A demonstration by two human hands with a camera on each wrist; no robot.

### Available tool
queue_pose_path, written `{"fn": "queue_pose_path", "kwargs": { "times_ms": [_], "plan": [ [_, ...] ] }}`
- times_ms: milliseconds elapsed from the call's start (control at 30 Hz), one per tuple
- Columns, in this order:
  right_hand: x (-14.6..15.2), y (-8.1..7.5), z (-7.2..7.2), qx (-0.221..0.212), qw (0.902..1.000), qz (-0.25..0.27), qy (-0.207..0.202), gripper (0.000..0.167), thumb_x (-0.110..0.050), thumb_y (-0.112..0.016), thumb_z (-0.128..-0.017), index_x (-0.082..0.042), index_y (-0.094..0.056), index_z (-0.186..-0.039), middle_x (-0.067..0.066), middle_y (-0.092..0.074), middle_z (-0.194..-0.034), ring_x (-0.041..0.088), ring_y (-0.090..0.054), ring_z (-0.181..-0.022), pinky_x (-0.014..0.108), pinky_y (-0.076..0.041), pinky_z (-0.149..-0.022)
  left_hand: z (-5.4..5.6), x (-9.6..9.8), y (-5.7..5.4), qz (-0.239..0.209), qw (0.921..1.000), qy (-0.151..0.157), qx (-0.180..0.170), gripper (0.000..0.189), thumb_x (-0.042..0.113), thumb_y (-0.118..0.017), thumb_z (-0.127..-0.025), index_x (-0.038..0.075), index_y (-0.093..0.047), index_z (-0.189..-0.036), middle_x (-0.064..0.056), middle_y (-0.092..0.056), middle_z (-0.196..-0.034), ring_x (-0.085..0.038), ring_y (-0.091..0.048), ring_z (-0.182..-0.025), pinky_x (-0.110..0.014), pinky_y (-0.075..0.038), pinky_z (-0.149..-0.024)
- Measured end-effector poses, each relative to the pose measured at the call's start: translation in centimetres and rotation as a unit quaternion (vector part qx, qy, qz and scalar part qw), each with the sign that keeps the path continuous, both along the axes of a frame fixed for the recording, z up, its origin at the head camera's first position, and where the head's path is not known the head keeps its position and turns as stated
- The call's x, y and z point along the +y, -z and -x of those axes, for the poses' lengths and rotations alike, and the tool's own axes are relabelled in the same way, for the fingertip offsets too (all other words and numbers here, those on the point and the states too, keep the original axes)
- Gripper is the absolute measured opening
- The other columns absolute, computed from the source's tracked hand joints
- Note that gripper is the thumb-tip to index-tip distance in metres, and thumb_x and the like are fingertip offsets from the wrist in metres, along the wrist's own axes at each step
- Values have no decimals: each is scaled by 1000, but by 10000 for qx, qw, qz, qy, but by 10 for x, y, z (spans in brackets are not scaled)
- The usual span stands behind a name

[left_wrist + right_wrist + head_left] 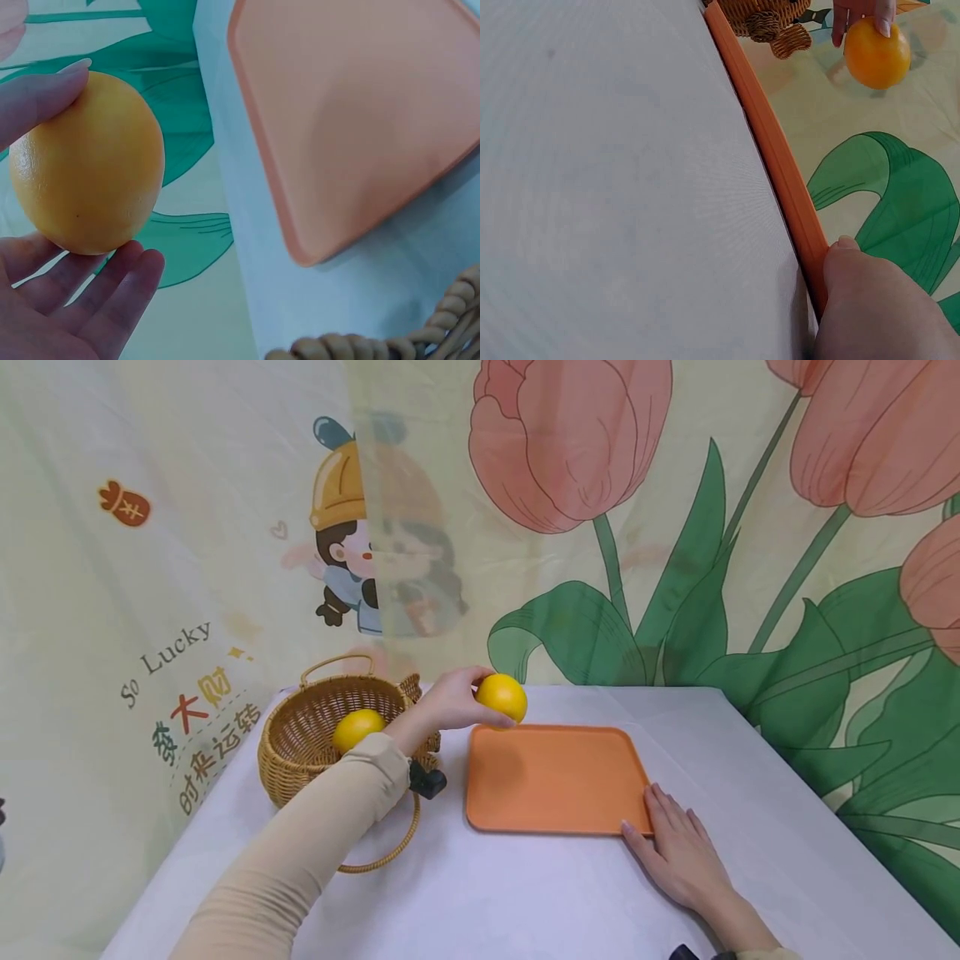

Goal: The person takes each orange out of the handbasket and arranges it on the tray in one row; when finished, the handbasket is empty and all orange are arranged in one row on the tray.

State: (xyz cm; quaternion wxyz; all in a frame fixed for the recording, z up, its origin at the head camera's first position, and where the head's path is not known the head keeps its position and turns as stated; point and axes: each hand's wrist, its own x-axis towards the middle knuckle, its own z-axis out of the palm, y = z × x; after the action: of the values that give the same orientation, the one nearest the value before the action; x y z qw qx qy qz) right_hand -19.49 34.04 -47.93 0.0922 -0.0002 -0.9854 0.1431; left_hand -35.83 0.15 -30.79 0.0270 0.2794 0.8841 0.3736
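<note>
My left hand point(455, 700) grips an orange point(502, 699) between thumb and fingers, above the far left corner of an orange tray point(555, 781). In the left wrist view the thumb presses one side of the orange point(90, 165) and the fingertips support the other. A second orange point(358, 730) lies in a wicker basket point(288, 777), partly hidden behind the left forearm. My right hand point(684, 857) rests at the tray's near right corner, fingers extended along the edge. The right wrist view has its thumb point(855, 270) against the tray's rim point(769, 146).
A looped wicker handle point(390, 852) lies on the white tablecloth point(480, 902) in front of the basket, and another handle point(337, 660) rises at its back. Behind the table hangs a curtain point(420, 460) printed with tulips and a cartoon figure.
</note>
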Motion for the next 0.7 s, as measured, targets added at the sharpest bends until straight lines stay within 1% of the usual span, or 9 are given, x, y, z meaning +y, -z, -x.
{"fn": "queue_pose_path", "kwargs": {
  "times_ms": [267,500,700],
  "plan": [
    [0,-1,0,-57,10000,37,14,95,-65,-42,-102,11,-25,-156,30,-25,-162,50,-24,-147,68,-11,-116,-2,8,4,19,10000,49,-68,82,39,-92,-72,9,-58,-140,-2,-65,-120,-20,-61,-105,-36,-52,-89],
    [0,-1,1,-44,10000,19,4,94,-64,-42,-102,11,-26,-156,30,-25,-162,50,-25,-147,68,-12,-116,-3,14,7,12,9999,61,-100,75,36,-92,-71,11,-62,-135,-1,-66,-116,-20,-61,-103,-37,-51,-88],
    [1,-1,1,-6,10000,28,-21,93,-64,-42,-102,11,-26,-156,30,-25,-162,49,-25,-147,68,-12,-116,-2,21,12,41,9999,139,-81,78,35,-92,-71,9,-61,-137,-2,-66,-118,-20,-60,-105,-37,-51,-90]
  ]
}}
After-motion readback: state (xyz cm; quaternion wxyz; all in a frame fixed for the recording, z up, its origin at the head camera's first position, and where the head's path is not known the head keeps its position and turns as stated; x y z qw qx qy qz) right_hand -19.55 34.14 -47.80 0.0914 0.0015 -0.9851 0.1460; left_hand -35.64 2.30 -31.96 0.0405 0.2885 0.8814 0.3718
